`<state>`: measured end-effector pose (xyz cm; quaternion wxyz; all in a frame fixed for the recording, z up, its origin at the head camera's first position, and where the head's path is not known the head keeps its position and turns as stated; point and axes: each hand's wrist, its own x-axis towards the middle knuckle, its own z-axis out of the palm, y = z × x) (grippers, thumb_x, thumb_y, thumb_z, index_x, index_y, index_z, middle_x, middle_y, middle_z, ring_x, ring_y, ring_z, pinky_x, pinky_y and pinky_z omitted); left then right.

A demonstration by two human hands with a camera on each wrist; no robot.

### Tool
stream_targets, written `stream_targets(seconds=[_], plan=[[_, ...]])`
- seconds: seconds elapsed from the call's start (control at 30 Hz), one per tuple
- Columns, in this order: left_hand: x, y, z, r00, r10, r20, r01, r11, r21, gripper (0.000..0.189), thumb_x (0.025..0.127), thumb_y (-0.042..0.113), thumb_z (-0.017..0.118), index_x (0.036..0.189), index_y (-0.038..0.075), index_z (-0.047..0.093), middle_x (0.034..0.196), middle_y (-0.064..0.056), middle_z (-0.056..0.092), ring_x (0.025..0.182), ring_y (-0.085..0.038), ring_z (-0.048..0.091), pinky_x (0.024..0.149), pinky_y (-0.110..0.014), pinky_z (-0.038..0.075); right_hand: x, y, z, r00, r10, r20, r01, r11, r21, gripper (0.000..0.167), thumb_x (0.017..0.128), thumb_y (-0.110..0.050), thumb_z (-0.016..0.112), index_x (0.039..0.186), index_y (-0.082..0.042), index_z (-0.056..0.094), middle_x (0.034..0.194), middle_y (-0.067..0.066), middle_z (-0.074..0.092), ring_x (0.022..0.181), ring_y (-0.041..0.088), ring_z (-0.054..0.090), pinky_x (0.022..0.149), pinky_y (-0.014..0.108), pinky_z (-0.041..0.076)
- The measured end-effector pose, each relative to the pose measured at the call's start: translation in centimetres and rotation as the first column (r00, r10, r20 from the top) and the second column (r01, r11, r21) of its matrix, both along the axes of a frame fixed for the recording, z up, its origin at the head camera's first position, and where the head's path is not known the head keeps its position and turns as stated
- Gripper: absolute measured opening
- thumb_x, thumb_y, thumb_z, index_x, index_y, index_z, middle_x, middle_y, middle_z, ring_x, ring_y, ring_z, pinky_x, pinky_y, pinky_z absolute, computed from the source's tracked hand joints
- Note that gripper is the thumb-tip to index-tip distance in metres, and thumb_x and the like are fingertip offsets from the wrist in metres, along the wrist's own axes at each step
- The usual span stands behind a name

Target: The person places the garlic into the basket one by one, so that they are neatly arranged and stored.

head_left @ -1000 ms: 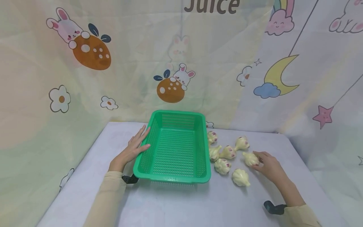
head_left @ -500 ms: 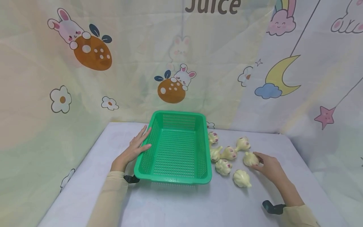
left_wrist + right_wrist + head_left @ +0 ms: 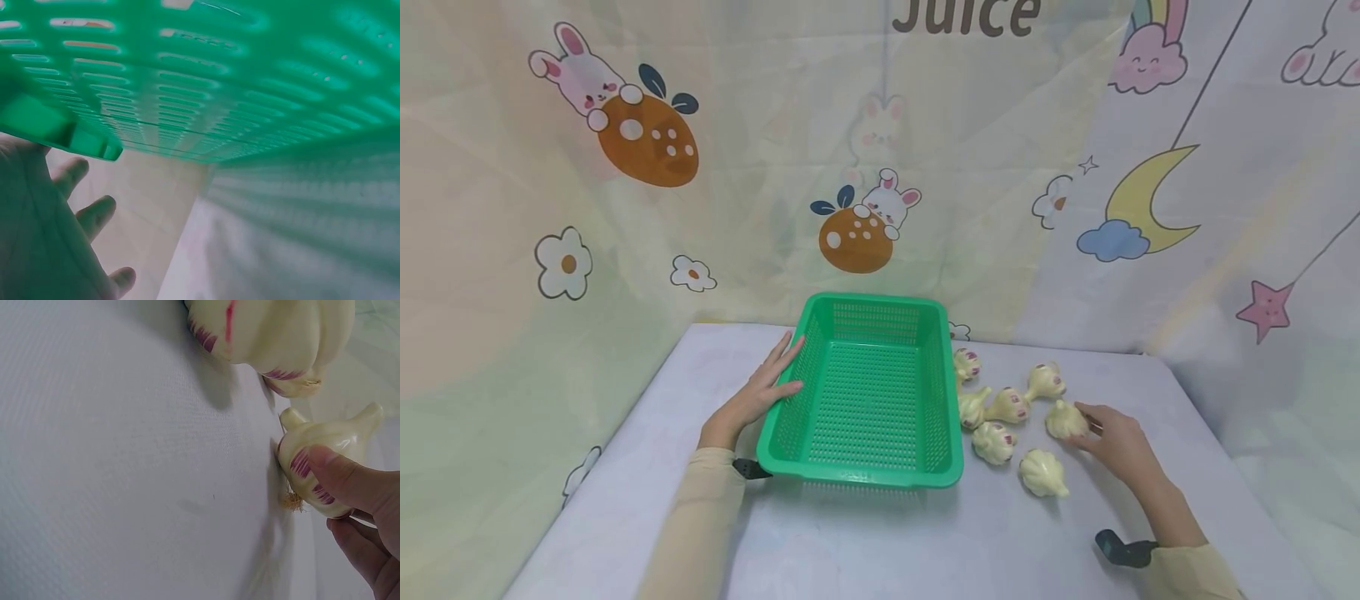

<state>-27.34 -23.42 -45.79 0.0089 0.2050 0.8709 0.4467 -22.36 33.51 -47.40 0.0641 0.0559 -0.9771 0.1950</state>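
Note:
My left hand (image 3: 748,404) rests at the left rim of a green plastic basket (image 3: 861,477), fingers spread and fairly straight, thumb and forefinger tips over the edge. The left wrist view shows the slotted basket wall (image 3: 187,94) with the fingers outside it. My right hand (image 3: 1120,442) pinches a pale garlic bulb (image 3: 1066,419) from its right side, its stem pointing upward. In the right wrist view the thumb (image 3: 350,478) presses on the purple-streaked side of this bulb, other fingers behind and below. Another garlic bulb (image 3: 1042,473) lies nearer me.
Several more garlic bulbs (image 3: 1007,406) lie between the basket and my right hand, some close against the basket's right side. The white table (image 3: 850,542) ends at a printed cloth backdrop (image 3: 760,200). A dark wrist mount (image 3: 1124,550) sits by the right sleeve.
Under my right fingers, the bulb's stem has turned from pointing left to pointing up. My left hand and the basket stay put; the head view shifts slightly.

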Motion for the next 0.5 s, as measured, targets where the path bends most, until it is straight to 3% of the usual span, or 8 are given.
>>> stream_targets(seconds=[0.1, 0.27, 0.33, 0.47, 0.5], plan=[[0.1, 0.2, 0.5, 1.000, -0.019, 0.018, 0.018, 0.999, 0.026, 0.071, 0.094, 0.024, 0.051, 0.154, 0.029, 0.013, 0.161, 0.001, -0.006, 0.147, -0.035, -0.006, 0.107, -0.072, 0.006, 0.0, 0.0, -0.1, 1.000, -0.006, 0.006, 0.006, 1.000, -0.005, 0.065, 0.073, -0.021, 0.079, 0.126, 0.008, 0.054, 0.115, 0.031, 0.061, 0.101, 0.044, 0.062, 0.085, 0.053, 0.050], [1.2, 0.7, 2.3, 0.998, -0.052, 0.045, 0.048, 0.996, 0.081, 0.070, 0.094, 0.015, 0.049, 0.154, 0.015, 0.013, 0.160, -0.008, -0.008, 0.146, -0.039, -0.009, 0.107, -0.072, 0.004, 0.0, 0.0, -0.3, 1.000, -0.009, 0.009, 0.009, 1.000, -0.015, 0.067, 0.074, -0.024, 0.080, 0.127, 0.008, 0.054, 0.116, 0.031, 0.061, 0.102, 0.044, 0.061, 0.087, 0.054, 0.048], [1.1, 0.6, 1.9, 0.998, -0.061, 0.027, 0.058, 0.995, 0.076, 0.069, 0.096, 0.021, 0.047, 0.154, 0.013, 0.011, 0.160, -0.010, -0.010, 0.145, -0.040, -0.011, 0.107, -0.072, 0.006, 0.0, 0.1, -0.2, 1.000, -0.008, 0.007, 0.008, 1.000, -0.017, 0.068, 0.074, -0.025, 0.080, 0.127, 0.007, 0.054, 0.117, 0.030, 0.061, 0.102, 0.044, 0.061, 0.087, 0.055, 0.047], [0.0, 0.2, 0.3, 0.998, -0.064, 0.009, 0.064, 0.996, 0.069, 0.069, 0.096, 0.026, 0.048, 0.155, 0.022, 0.010, 0.161, -0.003, -0.011, 0.146, -0.037, -0.011, 0.106, -0.072, 0.007, 0.1, 0.1, 0.0, 1.000, -0.018, 0.015, 0.018, 1.000, -0.019, 0.069, 0.074, -0.029, 0.080, 0.128, 0.007, 0.054, 0.117, 0.030, 0.061, 0.105, 0.046, 0.059, 0.088, 0.058, 0.045], [0.0, 0.3, 0.4, 0.998, -0.069, 0.005, 0.068, 0.995, 0.072, 0.070, 0.096, 0.025, 0.048, 0.155, 0.021, 0.010, 0.161, -0.004, -0.011, 0.146, -0.037, -0.011, 0.106, -0.073, 0.006, 0.2, 0.2, 0.0, 0.999, -0.023, 0.023, 0.023, 1.000, -0.020, 0.070, 0.074, -0.030, 0.079, 0.128, 0.006, 0.054, 0.117, 0.030, 0.061, 0.105, 0.046, 0.059, 0.088, 0.058, 0.045]])
